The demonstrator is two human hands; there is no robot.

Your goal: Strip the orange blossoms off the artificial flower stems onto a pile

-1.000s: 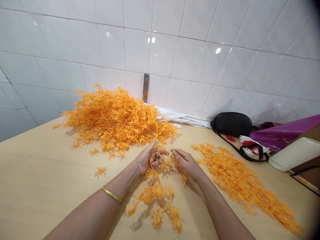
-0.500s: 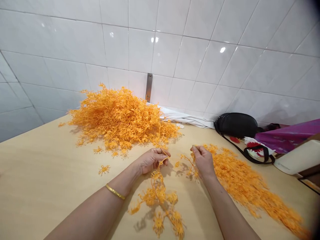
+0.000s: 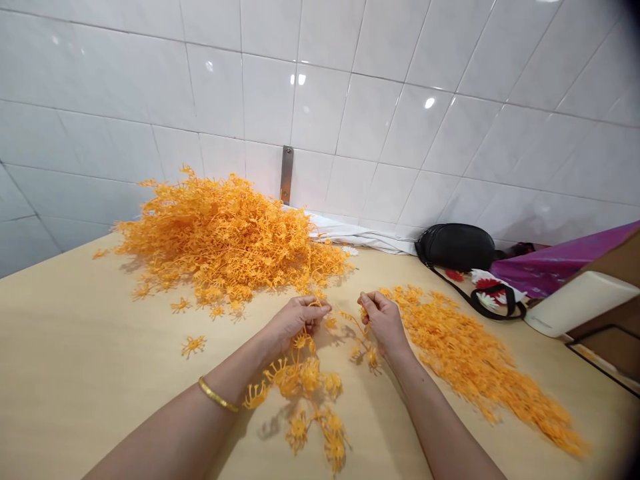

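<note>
My left hand (image 3: 301,316) is closed, thumb against fingers, on the stem of an orange plastic flower spray (image 3: 309,377). That spray's branching blossoms hang down toward the table's near edge. To its right, my right hand (image 3: 384,321) pinches a smaller orange sprig (image 3: 371,352), whose flower heads dangle beside the fingers. A narrow gap separates the two hands. Beyond my left hand rises a big tangled heap of orange sprays (image 3: 225,240). Right of my right hand lies a long, flatter pile of orange flower pieces (image 3: 480,360).
One loose orange blossom (image 3: 193,345) lies on the pale wooden table (image 3: 100,373). A black bag (image 3: 455,247) with a strap, red and white flowers (image 3: 493,292), a purple sheet (image 3: 565,263) and a cream-coloured object (image 3: 580,303) sit at the right. Behind is a tiled wall (image 3: 320,100).
My view has turned slightly right, so everything sits further left in the picture. My right hand has come a little closer to my left. Both keep their hold on the orange sprays.
</note>
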